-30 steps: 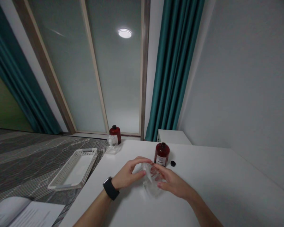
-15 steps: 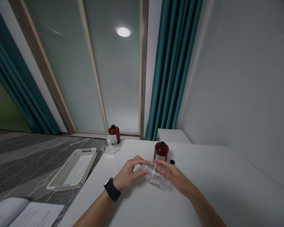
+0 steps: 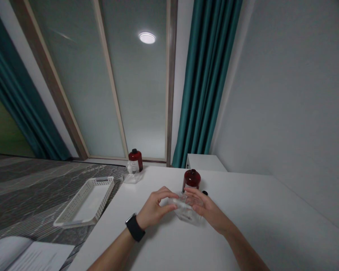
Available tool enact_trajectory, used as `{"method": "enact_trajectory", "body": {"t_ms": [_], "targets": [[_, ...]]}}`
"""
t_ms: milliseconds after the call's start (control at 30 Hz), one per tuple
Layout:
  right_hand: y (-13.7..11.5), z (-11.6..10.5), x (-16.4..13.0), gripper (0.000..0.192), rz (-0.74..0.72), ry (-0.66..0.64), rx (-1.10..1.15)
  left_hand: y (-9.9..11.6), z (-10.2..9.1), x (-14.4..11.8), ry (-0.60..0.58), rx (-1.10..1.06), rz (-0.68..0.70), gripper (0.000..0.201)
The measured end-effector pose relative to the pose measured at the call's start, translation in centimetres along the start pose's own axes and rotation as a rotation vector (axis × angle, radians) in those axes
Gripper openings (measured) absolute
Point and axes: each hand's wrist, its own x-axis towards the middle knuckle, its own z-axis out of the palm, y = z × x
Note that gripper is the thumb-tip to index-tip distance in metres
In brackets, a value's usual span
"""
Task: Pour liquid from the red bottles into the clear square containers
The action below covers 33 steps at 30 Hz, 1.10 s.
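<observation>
1. Near the middle of the white surface (image 3: 243,210), we hold a clear plastic box (image 3: 186,211) between both hands; it rests on the surface or just above it, we cannot tell which.
2. Our left hand (image 3: 155,207), smartwatch (image 3: 135,227) on the wrist, curls its fingers around the box's left end.
3. Our right hand (image 3: 205,207) closes on the right end, fingers over the top.
4. We judge an even, light grip from both sides best, since clear thin walls may flex or slip.
5. Just beyond the box, toward the far edge, stand a dark red bottle (image 3: 191,180) and a small black cap (image 3: 205,193); we should keep our knuckles off them.
</observation>
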Motion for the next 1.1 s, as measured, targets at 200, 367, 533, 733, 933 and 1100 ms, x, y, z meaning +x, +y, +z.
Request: {"method": "enact_trajectory", "body": {"t_ms": [200,367,533,733,933,1100], "targets": [[-0.8,1.4,0.0,0.066,-0.076,0.010,-0.090,-0.2,0.0,0.1,0.099,0.046,-0.044,0.034],[-0.8,2.2,0.1,0.071,-0.101,0.042,-0.092,-0.1,-0.6,0.2,0.107,0.066,-0.045,0.032],[-1.0,1.1,0.0,0.064,-0.068,0.089,-0.020,0.2,-0.9,0.3,0.080,0.053,-0.020,0.052],[-0.8,0.6,0.0,0.065,-0.044,0.122,-0.038,-0.6,-0.2,0.2,0.008,-0.089,-0.102,0.061],[-0.6,0.9,0.1,0.065,-0.076,0.112,-0.074,-0.9,0.3,0.3,0.031,-0.199,-0.157,0.055],[-1.0,0.7,0.0,0.062,-0.084,0.142,-0.079,-0.7,0.2,0.1,0.058,-0.036,-0.150,0.061]]}}
